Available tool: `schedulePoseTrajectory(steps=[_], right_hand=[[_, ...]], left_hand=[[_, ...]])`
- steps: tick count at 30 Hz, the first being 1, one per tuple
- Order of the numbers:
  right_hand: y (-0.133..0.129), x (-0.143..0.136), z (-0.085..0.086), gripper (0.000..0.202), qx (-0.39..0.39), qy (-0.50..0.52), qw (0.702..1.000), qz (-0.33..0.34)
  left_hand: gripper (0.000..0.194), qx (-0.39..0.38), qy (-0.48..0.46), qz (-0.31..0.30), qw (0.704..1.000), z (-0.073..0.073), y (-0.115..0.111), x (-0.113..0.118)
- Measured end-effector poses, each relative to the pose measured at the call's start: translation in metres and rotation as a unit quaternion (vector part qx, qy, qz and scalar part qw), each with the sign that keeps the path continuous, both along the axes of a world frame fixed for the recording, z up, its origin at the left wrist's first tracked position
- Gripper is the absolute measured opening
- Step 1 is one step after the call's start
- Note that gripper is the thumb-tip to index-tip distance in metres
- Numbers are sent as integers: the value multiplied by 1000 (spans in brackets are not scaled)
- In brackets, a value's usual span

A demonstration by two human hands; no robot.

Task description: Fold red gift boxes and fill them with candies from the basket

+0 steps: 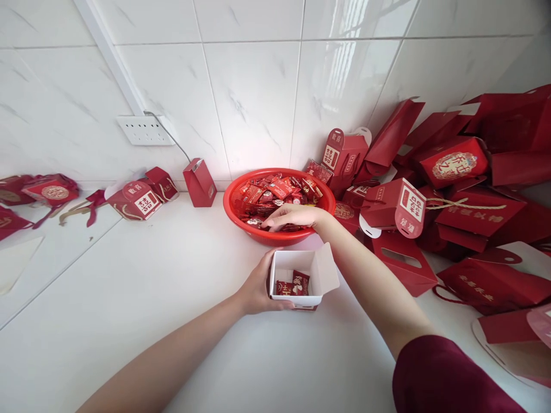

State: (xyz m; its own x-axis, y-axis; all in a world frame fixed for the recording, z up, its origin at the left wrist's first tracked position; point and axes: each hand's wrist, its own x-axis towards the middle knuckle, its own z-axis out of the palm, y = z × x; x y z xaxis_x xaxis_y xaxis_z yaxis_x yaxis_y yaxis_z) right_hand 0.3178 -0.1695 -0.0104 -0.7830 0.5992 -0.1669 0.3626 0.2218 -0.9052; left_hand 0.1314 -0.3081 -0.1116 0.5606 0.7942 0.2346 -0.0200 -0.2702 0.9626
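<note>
My left hand [260, 287] is wrapped round the left side of an open gift box [316, 291], white inside, with its flap standing out to the right. At the bottom of the box lie a couple of small red candy packets [300, 283]. Just behind the box is a red plastic basket [230, 211] heaped with red, shiny packets [279, 187]. My right hand [295, 215] reaches over the basket's front rim, its fingers stretched out and touching the packets. Some of its fingertips are hidden among them.
A large pile of red gift boxes [456, 163] fills the right side, close to my right arm. At the back left stand a small red box [200, 183] and a double-happiness box [140, 199]. A wall socket [145, 131] has a cable hanging from it.
</note>
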Motion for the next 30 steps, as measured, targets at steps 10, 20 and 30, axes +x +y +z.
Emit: schedulePoseTrajectory(steps=[10,20,30], right_hand=[[-10,6,1,42,-36,101,994,-10],[-1,-20,-5,47,172,-215,961,-14],[-8,9,0,45,106,-4,993,52]], left_hand=[[104,-15,-31,-13,999,0,-1,2],[107,-11,-12,-12,1000,2,0,-1],[110,-26,-28,-16,999,-3,1,0]])
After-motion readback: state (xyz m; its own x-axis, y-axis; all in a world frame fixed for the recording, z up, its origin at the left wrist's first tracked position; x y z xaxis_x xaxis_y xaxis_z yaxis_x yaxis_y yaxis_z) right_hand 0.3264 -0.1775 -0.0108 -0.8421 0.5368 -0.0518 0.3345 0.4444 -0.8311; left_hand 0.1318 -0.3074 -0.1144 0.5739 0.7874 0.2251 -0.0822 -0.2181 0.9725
